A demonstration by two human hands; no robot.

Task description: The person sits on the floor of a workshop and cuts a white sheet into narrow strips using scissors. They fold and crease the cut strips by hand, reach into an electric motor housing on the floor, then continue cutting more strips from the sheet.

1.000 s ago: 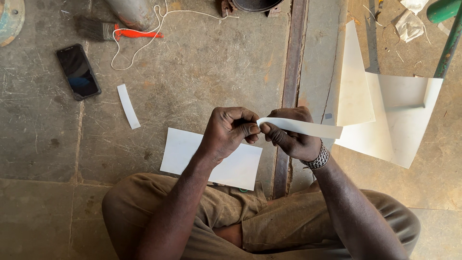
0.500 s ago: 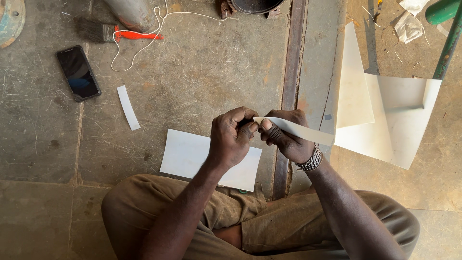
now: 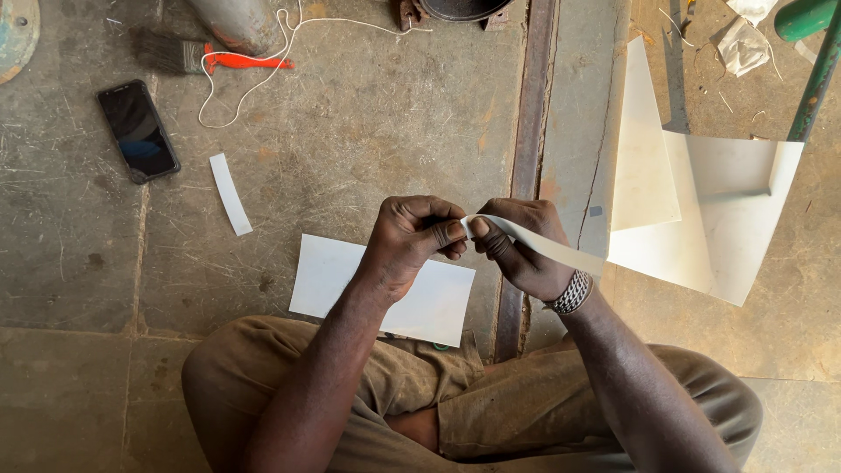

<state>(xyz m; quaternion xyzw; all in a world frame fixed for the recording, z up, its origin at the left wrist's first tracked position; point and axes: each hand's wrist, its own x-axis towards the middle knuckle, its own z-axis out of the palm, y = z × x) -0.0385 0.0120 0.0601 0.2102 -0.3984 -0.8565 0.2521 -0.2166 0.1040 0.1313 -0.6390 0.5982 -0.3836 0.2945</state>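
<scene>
White paper strip (image 3: pixel 543 247) is held above the lap, one end pinched between left hand (image 3: pixel 410 241) and right hand (image 3: pixel 524 252); both sets of fingers are closed on it, steadying that end. White sheet (image 3: pixel 337 276) lies on the floor below.

Both hands pinch one end of a white strip (image 3: pixel 534 245): left hand (image 3: pixel 412 241), right hand (image 3: pixel 521 250). A white sheet (image 3: pixel 342 280) lies on the concrete floor (image 3: pixel 368 131) beneath them
</scene>
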